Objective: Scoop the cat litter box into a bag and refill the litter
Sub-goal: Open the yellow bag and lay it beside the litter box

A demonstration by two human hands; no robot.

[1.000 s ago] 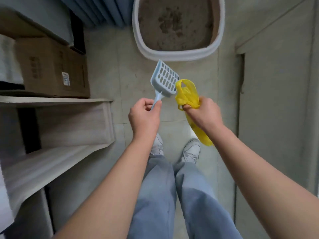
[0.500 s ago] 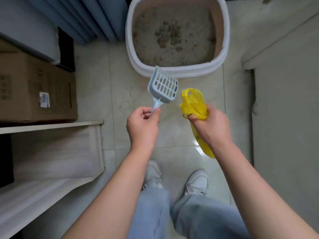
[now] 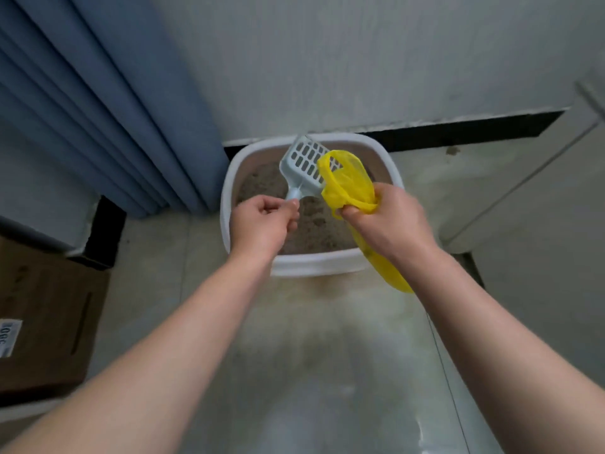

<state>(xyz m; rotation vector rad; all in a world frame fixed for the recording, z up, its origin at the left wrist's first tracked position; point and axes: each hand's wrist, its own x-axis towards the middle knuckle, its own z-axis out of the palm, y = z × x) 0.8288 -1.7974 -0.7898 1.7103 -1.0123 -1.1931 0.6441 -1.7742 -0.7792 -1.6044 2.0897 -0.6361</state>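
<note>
A white litter box (image 3: 314, 265) sits on the floor against the wall, filled with grey-brown litter (image 3: 314, 227). My left hand (image 3: 262, 224) grips the handle of a pale blue slotted scoop (image 3: 302, 170), which is held over the box with its blade pointing away. My right hand (image 3: 389, 221) grips a yellow plastic bag (image 3: 348, 180) bunched at its mouth. The bag's tail hangs down over the box's front right rim. Scoop and bag nearly touch above the litter.
A blue pleated curtain (image 3: 108, 113) hangs at the left, reaching down beside the box. A brown cardboard box (image 3: 42, 322) stands on the floor at the far left. A white wall (image 3: 360, 60) rises behind, and a pale door or panel (image 3: 540, 208) is at the right.
The view has tilted up and come closer to the litter box. Both hands, with scoop and bag, moved from over the bare floor to above the litter. My feet are out of view.
</note>
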